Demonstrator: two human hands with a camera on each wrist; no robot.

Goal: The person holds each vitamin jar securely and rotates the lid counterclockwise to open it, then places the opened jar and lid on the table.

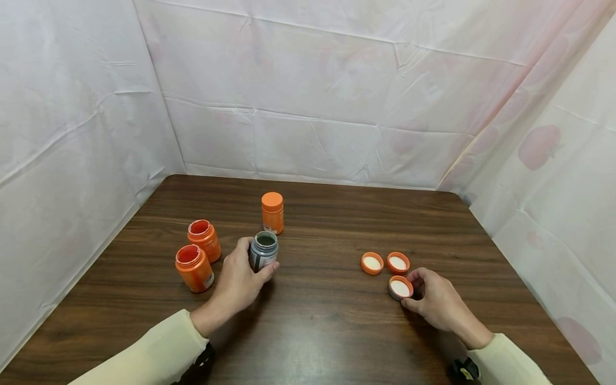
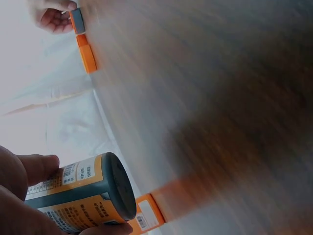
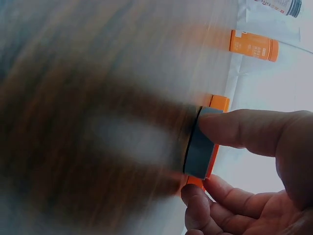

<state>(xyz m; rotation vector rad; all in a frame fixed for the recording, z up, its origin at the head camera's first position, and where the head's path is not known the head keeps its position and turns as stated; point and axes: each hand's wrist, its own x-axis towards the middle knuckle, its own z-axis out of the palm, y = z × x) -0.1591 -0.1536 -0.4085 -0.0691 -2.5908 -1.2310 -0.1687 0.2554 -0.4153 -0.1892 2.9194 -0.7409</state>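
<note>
My left hand (image 1: pixel 239 280) grips an uncapped grey bottle (image 1: pixel 264 251), thumb on one side and fingers on the other. The left wrist view shows its printed label and dark base (image 2: pixel 120 186), held off the table. On the right, my right hand (image 1: pixel 436 300) pinches a grey cap (image 1: pixel 400 289) by its edge. That cap lies upside down, its white liner and orange inner rim facing up. In the right wrist view the thumb (image 3: pixel 239 128) presses on the grey cap's side (image 3: pixel 199 147). Two upturned orange caps, one left (image 1: pixel 372 263) and one right (image 1: pixel 398 262), sit just behind it.
Two uncapped orange bottles, a rear one (image 1: pixel 204 240) and a front one (image 1: pixel 194 268), stand left of my left hand. Behind the grey bottle is a capped orange bottle (image 1: pixel 272 214). White sheeting (image 1: pixel 308 107) walls the brown wooden table (image 1: pixel 317 331) at the back and sides.
</note>
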